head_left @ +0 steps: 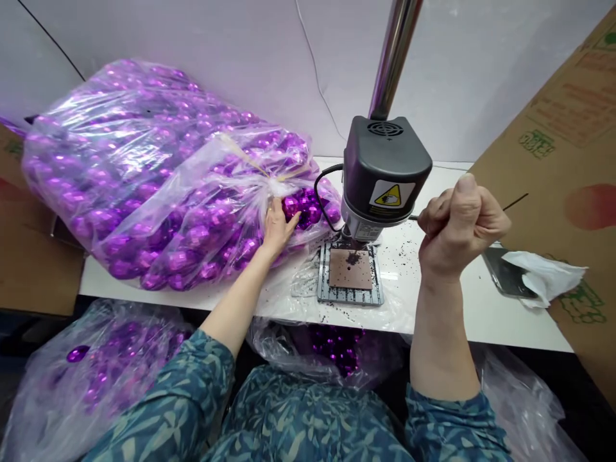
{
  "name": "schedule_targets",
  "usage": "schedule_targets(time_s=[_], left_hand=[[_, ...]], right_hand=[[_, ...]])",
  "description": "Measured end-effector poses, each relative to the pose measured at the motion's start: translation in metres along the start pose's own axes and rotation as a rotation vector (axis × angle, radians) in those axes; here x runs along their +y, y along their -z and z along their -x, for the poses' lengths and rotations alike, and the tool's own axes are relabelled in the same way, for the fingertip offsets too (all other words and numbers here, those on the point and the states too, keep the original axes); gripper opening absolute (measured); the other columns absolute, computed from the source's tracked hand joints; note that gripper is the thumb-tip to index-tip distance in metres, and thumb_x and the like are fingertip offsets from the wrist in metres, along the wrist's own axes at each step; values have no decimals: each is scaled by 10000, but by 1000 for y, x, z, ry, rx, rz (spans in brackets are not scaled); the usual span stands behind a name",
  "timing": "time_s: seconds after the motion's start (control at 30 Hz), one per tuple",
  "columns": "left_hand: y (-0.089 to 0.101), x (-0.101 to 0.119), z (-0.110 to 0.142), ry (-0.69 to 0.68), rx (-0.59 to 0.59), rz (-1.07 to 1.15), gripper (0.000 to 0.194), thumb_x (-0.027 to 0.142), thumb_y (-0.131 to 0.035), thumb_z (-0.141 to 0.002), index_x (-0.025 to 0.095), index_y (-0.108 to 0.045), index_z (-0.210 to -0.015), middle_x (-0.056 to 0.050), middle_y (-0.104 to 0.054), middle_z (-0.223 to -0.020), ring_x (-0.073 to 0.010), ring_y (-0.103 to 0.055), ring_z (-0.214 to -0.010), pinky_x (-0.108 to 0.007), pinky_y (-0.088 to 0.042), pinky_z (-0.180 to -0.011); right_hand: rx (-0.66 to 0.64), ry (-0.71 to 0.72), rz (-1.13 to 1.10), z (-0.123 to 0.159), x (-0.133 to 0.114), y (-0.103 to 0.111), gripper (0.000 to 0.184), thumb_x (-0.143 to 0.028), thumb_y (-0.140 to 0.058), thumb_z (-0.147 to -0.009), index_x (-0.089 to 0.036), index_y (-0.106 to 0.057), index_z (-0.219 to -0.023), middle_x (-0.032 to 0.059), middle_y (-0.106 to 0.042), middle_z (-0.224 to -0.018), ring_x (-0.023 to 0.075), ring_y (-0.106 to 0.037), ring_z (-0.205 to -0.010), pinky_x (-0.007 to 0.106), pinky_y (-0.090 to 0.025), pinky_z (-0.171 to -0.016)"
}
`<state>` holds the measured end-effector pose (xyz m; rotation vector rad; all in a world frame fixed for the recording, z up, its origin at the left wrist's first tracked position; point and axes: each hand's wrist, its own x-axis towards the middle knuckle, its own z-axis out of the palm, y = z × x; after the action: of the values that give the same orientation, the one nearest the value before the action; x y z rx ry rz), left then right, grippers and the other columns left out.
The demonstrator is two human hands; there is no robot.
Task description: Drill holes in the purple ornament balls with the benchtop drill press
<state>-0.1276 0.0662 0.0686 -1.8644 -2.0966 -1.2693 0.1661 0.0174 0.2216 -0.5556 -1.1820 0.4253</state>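
My left hand (pixel 279 228) reaches to the gathered mouth of a large clear plastic bag (pixel 231 144), thumb spread from the fingers. Its fingertips touch shiny purple faceted balls (pixel 308 208) showing at the opening; the fingers are partly hidden. My right hand (pixel 462 224) is closed in a fist around a thin dark lever (pixel 414 217) at the right side of a small drill press (pixel 387 163). Under the drill head, a brown square board (pixel 350 269) with a dark hole lies on a slotted metal base (pixel 325 298), with dark shavings on it.
Cardboard boxes stand at the right (pixel 543 192) and left (pixel 41 250). A dark phone (pixel 505 273) and crumpled white tissue (pixel 548 273) lie on the white table (pixel 447 314). Below the front edge hang open plastic bags with purple balls (pixel 337 350). A metal column (pixel 394 58) rises behind the drill.
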Motion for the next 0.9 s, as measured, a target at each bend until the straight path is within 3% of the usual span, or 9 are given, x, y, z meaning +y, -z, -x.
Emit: schedule_targets(time_s=[0.13, 0.27, 0.33, 0.4, 0.5, 0.6, 0.73, 0.9], left_hand=[[-5, 15, 39, -10, -64, 88, 586, 488, -668, -982, 175, -456, -1430, -198, -683, -1319, -361, -700, -1212, -523, -579, -1038], [6, 32, 78, -93, -39, 290, 492, 432, -703, -961, 209, -539, -1368, -157, -674, -1346, -314, -658, -1275, -521, -545, -1111], [13, 44, 95, -52, -56, 465, 476, 434, -734, -935, 223, -595, -1338, -136, -662, -1359, -297, -634, -1295, -508, -531, -1130], [17, 57, 111, 137, -147, 765, 487, 468, -730, -938, 252, -617, -1360, -112, -669, -1340, -261, -673, -1190, -449, -590, -1023], [20, 73, 125, 518, -406, 1286, 551, 539, -723, -947, 276, -600, -1415, -84, -731, -1180, -193, -724, -887, -334, -615, -769], [18, 80, 127, 741, -576, 1562, 576, 534, -797, -902, 250, -615, -1369, -76, -768, -1062, -175, -727, -765, -297, -592, -684], [13, 76, 122, 857, -575, 1546, 469, 450, -848, -869, 232, -622, -1217, -37, -765, -1004, -185, -753, -827, -331, -627, -765], [14, 73, 123, 677, -462, 1187, 473, 524, -850, -855, 232, -649, -1168, 25, -694, -847, -137, -665, -750, -256, -553, -691]], right_hand=[[0, -1, -8, 1, -1, 0, 554, -466, -626, -935, -186, -417, -505, -58, -346, -440, 36, -327, -389, 280, -232, -419], [-5, 22, -25, 1, 1, 1, 556, -464, -634, -932, -184, -406, -509, -60, -348, -444, 36, -326, -387, 281, -226, -413], [0, 43, -36, 0, 3, 0, 561, -452, -632, -936, -178, -388, -511, -62, -338, -446, 31, -318, -387, 272, -222, -410], [9, 59, -38, 0, 5, 0, 560, -440, -631, -939, -174, -374, -519, -66, -327, -448, 26, -313, -387, 257, -224, -404], [6, 78, -30, 0, 6, -1, 557, -430, -623, -948, -171, -380, -518, -66, -314, -452, 22, -321, -387, 243, -232, -405], [-7, 96, -27, 0, 5, -2, 560, -430, -610, -958, -168, -384, -518, -66, -289, -464, 12, -314, -385, 233, -220, -411], [-34, 116, 21, 1, 5, -2, 542, -435, -570, -983, -174, -360, -556, -70, -267, -483, 7, -308, -392, 228, -228, -415], [-31, 130, 4, 2, 6, -2, 504, -410, -571, -983, -189, -379, -572, -69, -297, -476, 25, -313, -387, 267, -225, -416]])
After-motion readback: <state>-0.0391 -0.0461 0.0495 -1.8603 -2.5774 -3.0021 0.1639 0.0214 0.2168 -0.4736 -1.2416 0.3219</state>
